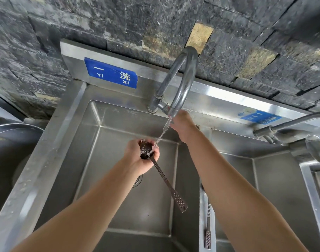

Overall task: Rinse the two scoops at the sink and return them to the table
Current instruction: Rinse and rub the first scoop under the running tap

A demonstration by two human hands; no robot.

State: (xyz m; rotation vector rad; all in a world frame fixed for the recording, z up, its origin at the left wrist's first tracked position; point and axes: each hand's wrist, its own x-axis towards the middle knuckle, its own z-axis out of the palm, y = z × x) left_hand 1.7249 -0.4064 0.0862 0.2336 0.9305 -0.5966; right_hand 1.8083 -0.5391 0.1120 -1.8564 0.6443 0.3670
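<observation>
My left hand [137, 157] grips the bowl end of a dark brown scoop [166, 180] over the steel sink basin [93, 142]. Its long perforated handle points down and to the right. A stream of water from the curved tap [181, 82] falls onto the scoop's bowl. My right hand [182, 126] reaches up behind the spout, at the tap's lever; what its fingers hold is hidden. The second scoop [208, 228] lies on the divider between the two basins, under my right forearm, with only its handle showing.
A blue sign [111, 73] is fixed to the sink's backsplash. A second basin [275, 171] lies to the right with another tap [286, 124] above it. A round metal pot [8, 135] stands at the left. A dark stone wall rises behind.
</observation>
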